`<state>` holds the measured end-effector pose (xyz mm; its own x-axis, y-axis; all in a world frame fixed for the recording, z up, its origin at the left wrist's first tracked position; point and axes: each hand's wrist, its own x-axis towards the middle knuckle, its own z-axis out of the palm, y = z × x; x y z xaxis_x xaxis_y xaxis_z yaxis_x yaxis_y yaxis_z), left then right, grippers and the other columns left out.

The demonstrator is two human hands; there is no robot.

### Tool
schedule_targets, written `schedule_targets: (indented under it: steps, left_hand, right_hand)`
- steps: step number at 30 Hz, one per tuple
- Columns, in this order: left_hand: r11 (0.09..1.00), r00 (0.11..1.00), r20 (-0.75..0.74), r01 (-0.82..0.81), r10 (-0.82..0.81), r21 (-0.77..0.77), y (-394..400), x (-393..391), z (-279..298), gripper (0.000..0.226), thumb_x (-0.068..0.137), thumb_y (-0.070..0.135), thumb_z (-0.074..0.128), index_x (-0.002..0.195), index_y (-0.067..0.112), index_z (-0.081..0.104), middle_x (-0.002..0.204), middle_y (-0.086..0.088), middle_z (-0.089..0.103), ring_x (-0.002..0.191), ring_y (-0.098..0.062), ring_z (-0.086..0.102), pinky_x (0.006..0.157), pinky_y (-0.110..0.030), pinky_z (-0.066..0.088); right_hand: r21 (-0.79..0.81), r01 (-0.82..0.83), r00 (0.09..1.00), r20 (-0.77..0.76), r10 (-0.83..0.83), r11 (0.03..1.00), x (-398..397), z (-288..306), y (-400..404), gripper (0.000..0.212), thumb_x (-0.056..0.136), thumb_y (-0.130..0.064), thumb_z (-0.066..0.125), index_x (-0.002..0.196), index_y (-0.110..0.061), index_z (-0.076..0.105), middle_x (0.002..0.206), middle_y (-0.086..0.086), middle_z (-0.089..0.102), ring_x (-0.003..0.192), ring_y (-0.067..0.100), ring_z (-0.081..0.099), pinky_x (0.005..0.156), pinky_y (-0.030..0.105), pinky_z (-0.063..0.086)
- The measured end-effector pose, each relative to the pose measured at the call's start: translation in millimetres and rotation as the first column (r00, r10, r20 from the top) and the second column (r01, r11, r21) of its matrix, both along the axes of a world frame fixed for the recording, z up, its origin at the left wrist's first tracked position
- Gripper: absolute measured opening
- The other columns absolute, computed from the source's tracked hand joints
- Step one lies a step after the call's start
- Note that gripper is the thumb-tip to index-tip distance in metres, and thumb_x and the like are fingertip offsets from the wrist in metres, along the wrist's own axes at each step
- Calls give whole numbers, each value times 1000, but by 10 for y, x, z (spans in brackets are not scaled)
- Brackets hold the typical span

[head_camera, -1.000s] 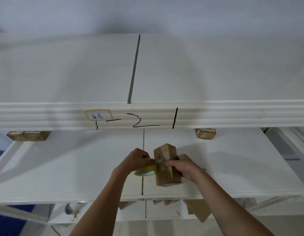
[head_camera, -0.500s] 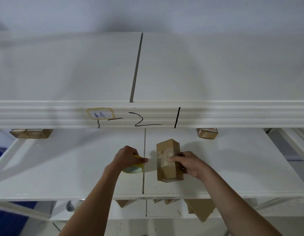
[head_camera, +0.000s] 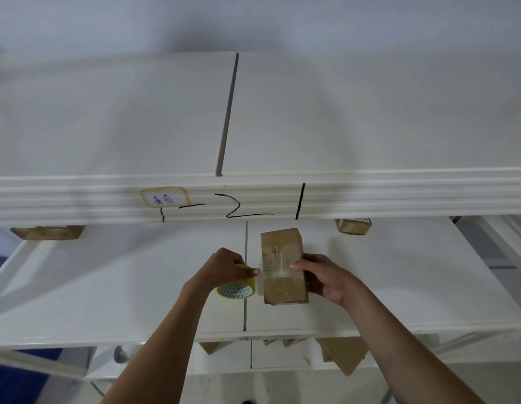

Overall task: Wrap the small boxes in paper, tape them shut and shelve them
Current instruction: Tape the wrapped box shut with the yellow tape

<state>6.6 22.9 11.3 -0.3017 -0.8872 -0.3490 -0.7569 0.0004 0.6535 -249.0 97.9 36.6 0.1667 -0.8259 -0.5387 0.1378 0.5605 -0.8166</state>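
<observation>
The right hand (head_camera: 329, 279) gripped the upright wrapped box (head_camera: 282, 266) mid-shelf (head_camera: 107, 287); the left hand (head_camera: 224, 269) clutched the tape roll (head_camera: 237, 288). Seemingly half-pressed tape could lift, or the box topple.

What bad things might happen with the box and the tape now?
The brown box stands tall on the shelf, steadied only by the right hand, so it might tip over. The left hand holds the tape roll close beside it and might bump it.

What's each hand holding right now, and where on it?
Left hand grips the yellow tape roll over its top rim. Right hand holds the brown box by its right side, thumb on the taped front.
</observation>
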Motion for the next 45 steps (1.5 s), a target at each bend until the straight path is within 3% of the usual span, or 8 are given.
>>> schedule_targets:
  steps: [11, 14, 17, 22, 28, 35, 42, 45]
  left_hand:
    - [995, 989, -140, -45, 57, 88, 30, -68, -12, 39, 70, 54, 84, 71, 16, 73, 73, 0, 69, 76, -18, 68, 67, -31, 54]
    - [995, 990, -116, -77, 84, 65, 73, -70, -33, 44, 68, 55, 85, 76, 13, 73, 78, -2, 71, 76, -16, 68, 68, -30, 54]
    - [995, 992, -96, -80, 85, 58, 102, -121, -57, 48, 66, 58, 85, 81, 14, 74, 83, 0, 72, 81, -15, 68, 74, -31, 56]
    - [997, 998, 61, -5, 10, -79, 123, -305, -44, 41, 73, 53, 82, 86, 14, 75, 84, 0, 71, 81, -17, 68, 73, -30, 57]
    - [1000, 1000, -17, 19, -19, -4, 106, -260, -24, 38, 75, 53, 80, 86, 17, 78, 85, -1, 73, 84, -15, 69, 74, -32, 58]
    - [990, 979, -190, 96, -74, 105, 82, -74, 106, 16, 88, 37, 74, 75, 28, 74, 75, 6, 68, 74, -8, 62, 65, -21, 48]
    - [994, 990, -125, 81, -71, 74, 33, -84, 48, 19, 82, 42, 79, 70, 29, 72, 73, 6, 66, 75, -13, 62, 66, -22, 48]
    - [998, 990, 141, 32, -24, -52, 45, -40, -19, 40, 76, 59, 77, 82, 20, 74, 79, 4, 67, 77, -14, 62, 66, -25, 49]
  right_hand:
    - [64, 39, 975, 215, -52, 997, 92, 11, 44, 39, 100, -29, 57, 131, -6, 61, 127, 19, 67, 118, 33, 65, 90, 42, 56]
    - [60, 67, 996, 60, -70, 996, 106, -98, -11, 39, 99, -29, 59, 131, -6, 62, 121, 13, 71, 117, 30, 65, 100, 46, 53]
    - [1, 76, 977, -201, -74, 997, 184, -138, -29, 41, 98, -37, 62, 127, -9, 65, 112, 4, 74, 108, 22, 68, 93, 38, 55]
    - [30, -39, 889, -455, 48, 999, 387, -193, -41, 82, 61, -73, 80, 122, -24, 57, 117, -3, 66, 106, 17, 62, 75, 31, 53]
    - [56, 52, 899, -437, -23, 997, 314, -169, -72, 47, 70, -43, 87, 105, -20, 65, 103, 2, 73, 95, 20, 69, 83, 37, 59]
    - [48, 76, 870, -491, -43, 996, 126, -237, -76, 53, 66, -47, 88, 106, -16, 70, 97, 2, 76, 92, 20, 71, 83, 37, 60]
    - [39, 63, 873, -486, -36, 997, 90, -249, -53, 47, 67, -45, 88, 100, -16, 71, 95, 1, 76, 91, 18, 72, 79, 34, 59]
    - [18, 54, 894, -447, -41, 998, 66, -204, -76, 52, 65, -45, 89, 105, -17, 72, 96, 0, 77, 92, 18, 73, 79, 34, 59]
